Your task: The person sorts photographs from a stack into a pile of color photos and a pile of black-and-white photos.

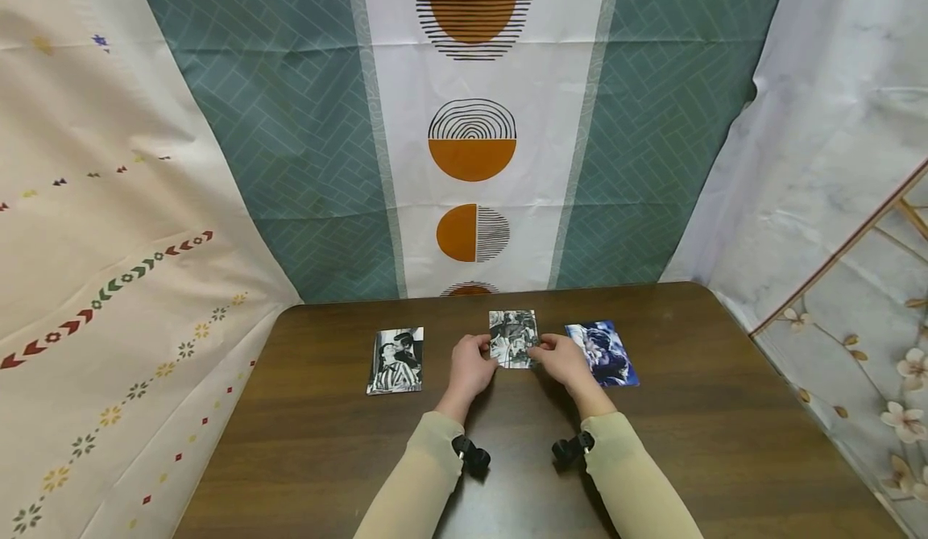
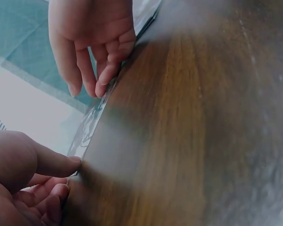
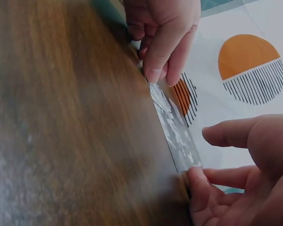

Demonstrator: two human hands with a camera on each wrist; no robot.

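A black-and-white photo card (image 1: pixel 511 333) lies on the table between the two hands. At its lower left corner, my left hand (image 1: pixel 471 368) pinches the edge; in the left wrist view the left thumb (image 2: pixel 68 165) sits on top with the other fingers curled below. My right hand (image 1: pixel 568 362) touches the card's right edge with its fingertips. In the right wrist view, the right thumb (image 3: pixel 226 133) is lifted clear of the card while a finger (image 3: pixel 198 181) meets its corner.
Left of the hands lies a black-and-white photo stack (image 1: pixel 396 363), its edges slightly uneven. A blue-tinted photo card (image 1: pixel 605 354) lies tilted beside the right hand. The brown wooden table (image 1: pixel 312 442) ends at a patterned cloth (image 1: pixel 471 80) behind.
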